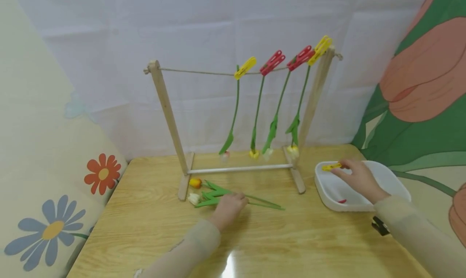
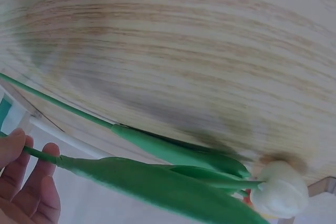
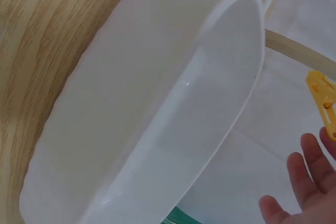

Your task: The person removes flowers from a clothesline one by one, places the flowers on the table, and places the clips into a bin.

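My left hand (image 1: 230, 207) pinches the green stem of a white artificial tulip (image 2: 278, 190), just behind its leaf, low over the table. Beside it lies an orange-yellow tulip (image 1: 195, 183), its stem stretching to the right. Over the white plastic basin (image 1: 324, 193), my right hand (image 1: 358, 177) holds a yellow clothespin (image 1: 331, 167) by one end. That yellow clothespin shows at the edge of the right wrist view, at the fingertips (image 3: 310, 145). Inside the basin a small part of a red clothespin (image 1: 341, 201) is visible.
A wooden rack (image 1: 169, 116) carries a string (image 1: 200, 72) between its posts. Several tulips hang head-down from it under yellow and red clothespins (image 1: 272, 62). A black clip (image 1: 380, 226) lies by the right forearm. White cloth (image 1: 204, 27) hangs behind the wooden table (image 1: 153, 229).
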{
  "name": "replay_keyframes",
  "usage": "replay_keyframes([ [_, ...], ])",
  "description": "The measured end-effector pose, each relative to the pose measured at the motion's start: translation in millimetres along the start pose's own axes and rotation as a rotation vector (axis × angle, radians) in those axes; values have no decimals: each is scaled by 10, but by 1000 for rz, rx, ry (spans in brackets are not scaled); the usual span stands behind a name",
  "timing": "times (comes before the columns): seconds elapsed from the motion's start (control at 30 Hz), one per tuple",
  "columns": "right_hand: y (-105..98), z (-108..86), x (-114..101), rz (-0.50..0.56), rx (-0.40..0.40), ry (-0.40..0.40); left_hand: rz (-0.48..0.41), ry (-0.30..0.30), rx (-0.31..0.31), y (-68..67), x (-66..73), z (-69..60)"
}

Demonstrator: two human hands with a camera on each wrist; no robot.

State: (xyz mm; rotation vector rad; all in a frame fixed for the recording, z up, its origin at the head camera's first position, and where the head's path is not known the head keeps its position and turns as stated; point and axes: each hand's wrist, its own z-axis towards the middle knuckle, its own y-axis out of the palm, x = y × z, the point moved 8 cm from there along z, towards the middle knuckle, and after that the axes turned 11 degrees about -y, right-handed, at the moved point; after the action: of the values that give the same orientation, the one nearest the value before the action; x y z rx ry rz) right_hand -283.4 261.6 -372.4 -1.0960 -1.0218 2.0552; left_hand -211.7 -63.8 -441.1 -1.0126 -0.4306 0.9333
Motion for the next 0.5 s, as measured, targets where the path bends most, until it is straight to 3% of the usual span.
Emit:
replay_keyframes([
  [0.27, 161, -20, 181, 0, -115, 22, 72, 4, -44, 98, 47, 8],
  [0.5, 255, -38, 228, -21, -208, 18, 71, 31, -26, 152, 88, -15],
])
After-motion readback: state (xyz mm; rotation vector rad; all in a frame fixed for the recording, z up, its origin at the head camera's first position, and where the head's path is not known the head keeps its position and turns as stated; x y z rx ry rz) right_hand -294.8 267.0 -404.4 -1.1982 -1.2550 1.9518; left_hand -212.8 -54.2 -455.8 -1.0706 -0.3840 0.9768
